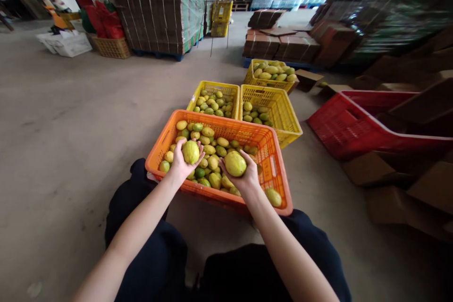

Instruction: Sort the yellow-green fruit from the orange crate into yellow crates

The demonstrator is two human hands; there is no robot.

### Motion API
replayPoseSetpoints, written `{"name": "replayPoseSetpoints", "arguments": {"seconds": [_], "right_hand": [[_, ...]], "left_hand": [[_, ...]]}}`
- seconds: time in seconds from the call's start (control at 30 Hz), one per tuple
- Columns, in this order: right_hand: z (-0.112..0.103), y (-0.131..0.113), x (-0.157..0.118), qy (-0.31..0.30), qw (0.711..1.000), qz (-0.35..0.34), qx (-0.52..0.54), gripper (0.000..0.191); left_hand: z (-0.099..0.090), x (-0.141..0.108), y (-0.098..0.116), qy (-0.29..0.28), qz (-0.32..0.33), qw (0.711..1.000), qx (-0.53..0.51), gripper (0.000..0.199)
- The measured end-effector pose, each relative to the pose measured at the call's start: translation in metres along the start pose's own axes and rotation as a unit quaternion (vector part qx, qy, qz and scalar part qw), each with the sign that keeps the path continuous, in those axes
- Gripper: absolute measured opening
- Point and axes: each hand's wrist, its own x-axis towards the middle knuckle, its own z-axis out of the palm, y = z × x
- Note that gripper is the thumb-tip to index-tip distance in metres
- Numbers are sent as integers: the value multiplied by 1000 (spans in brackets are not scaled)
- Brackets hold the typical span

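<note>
My left hand (pixel 182 163) holds a yellow-green fruit (pixel 190 152) on its upturned palm, fingers curled beneath. To the right, my right hand (pixel 249 174) cups a second, slightly larger-looking yellow-green fruit (pixel 235 163). Both hands are raised over an orange crate (pixel 279 170), apart from each other. Many yellow and green fruits (pixel 213 163) lie in that crate, mostly on its left and middle. One yellow fruit (pixel 273 197) sits in the crate's near right corner, beside my right wrist.
Beyond the orange crate stand two yellow crates (pixel 214 86) (pixel 288 118) with fruit, and a third yellow crate (pixel 250 75) farther back. A red crate (pixel 354 125) and cardboard boxes (pixel 435 186) are at the right. Wrapped stacks (pixel 152 9) rise behind.
</note>
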Motion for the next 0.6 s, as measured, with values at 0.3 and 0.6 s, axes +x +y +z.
{"name": "replayPoseSetpoints", "arguments": {"seconds": [0.3,0.6], "right_hand": [[9,-2,-4,68,997,38,19,7],[14,1,-15,99,995,28,-14,16]], "left_hand": [[3,7,-11,83,-58,993,68,7],[-1,6,-16,93,-78,991,52,20]]}}
